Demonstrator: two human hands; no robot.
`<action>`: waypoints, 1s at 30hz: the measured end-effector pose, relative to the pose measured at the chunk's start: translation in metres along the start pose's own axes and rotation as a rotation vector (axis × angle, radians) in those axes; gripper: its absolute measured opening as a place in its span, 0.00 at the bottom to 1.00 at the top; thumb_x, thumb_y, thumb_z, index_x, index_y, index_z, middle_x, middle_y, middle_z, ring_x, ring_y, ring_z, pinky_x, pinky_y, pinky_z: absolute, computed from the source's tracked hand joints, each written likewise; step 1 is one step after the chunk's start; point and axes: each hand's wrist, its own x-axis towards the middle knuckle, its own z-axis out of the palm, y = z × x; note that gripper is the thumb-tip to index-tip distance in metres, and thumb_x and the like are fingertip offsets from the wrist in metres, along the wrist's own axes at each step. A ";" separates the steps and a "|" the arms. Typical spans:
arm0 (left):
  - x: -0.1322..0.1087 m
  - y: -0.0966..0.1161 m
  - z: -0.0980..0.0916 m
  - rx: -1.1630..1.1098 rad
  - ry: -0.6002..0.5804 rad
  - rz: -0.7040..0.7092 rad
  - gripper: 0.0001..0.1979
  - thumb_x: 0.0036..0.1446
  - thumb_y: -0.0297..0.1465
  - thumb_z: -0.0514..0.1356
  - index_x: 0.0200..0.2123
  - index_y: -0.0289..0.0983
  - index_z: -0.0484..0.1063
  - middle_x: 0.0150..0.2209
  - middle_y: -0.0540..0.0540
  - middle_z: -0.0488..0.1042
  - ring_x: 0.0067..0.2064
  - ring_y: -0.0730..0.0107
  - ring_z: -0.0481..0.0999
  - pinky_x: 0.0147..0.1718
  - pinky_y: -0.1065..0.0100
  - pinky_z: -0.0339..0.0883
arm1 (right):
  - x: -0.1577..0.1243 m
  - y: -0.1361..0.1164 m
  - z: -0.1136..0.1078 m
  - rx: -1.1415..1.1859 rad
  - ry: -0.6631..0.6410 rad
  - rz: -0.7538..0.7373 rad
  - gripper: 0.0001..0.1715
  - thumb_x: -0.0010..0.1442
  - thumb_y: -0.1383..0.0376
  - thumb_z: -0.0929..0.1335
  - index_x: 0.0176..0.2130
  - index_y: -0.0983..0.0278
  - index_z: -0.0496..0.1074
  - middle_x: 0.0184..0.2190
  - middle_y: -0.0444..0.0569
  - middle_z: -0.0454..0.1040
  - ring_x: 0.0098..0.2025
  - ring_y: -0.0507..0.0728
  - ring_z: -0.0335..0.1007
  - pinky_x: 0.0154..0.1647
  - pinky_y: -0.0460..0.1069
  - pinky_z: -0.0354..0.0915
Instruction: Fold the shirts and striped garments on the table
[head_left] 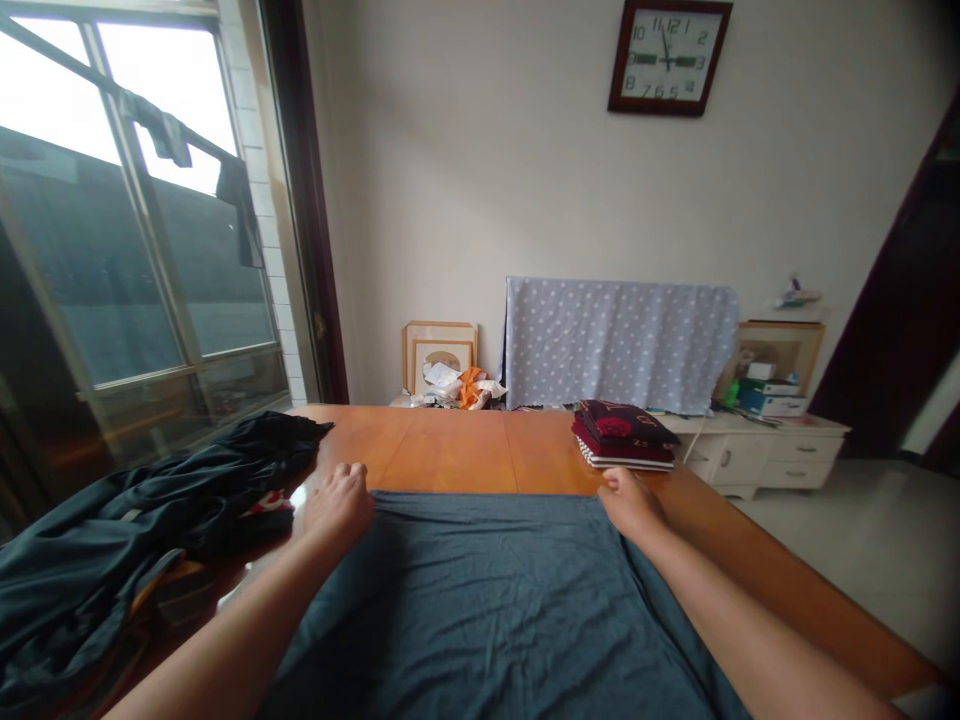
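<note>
The left hand and right hand held the far corners of a slate-blue cloth, spread flat over the near edge of the wooden table. Their fingers, pressed together, apparently pinched the hem, keeping it taut, just short of a folded dark-red stack.

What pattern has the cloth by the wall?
The pale blue cloth has white dots, seen in the head view.

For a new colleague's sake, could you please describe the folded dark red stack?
On the far part of the wooden table, just beyond the person's right hand, sits a folded dark red stack. White-striped edges show at its base, and it lies squared, unlike the loose dark heap at left.
</note>
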 end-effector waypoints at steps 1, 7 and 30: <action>-0.001 0.008 0.000 -0.012 -0.013 0.058 0.17 0.60 0.31 0.50 0.49 0.38 0.71 0.52 0.35 0.73 0.55 0.45 0.71 0.48 0.51 0.64 | -0.003 -0.012 -0.001 -0.014 -0.030 -0.051 0.16 0.59 0.61 0.66 0.47 0.60 0.73 0.51 0.53 0.75 0.47 0.59 0.73 0.46 0.49 0.64; -0.017 0.051 0.019 -0.115 -0.149 0.243 0.24 0.64 0.51 0.48 0.51 0.44 0.74 0.54 0.39 0.74 0.57 0.48 0.70 0.53 0.51 0.61 | -0.041 -0.075 0.013 -0.128 -0.327 -0.326 0.22 0.66 0.53 0.61 0.52 0.58 0.75 0.55 0.52 0.75 0.58 0.62 0.68 0.58 0.54 0.59; -0.040 0.086 0.030 -0.202 -0.226 0.382 0.35 0.64 0.56 0.44 0.66 0.45 0.62 0.69 0.40 0.59 0.71 0.47 0.52 0.67 0.42 0.43 | -0.072 -0.099 0.025 -0.261 -0.567 -0.301 0.45 0.68 0.41 0.50 0.73 0.63 0.49 0.74 0.55 0.44 0.75 0.64 0.35 0.72 0.64 0.33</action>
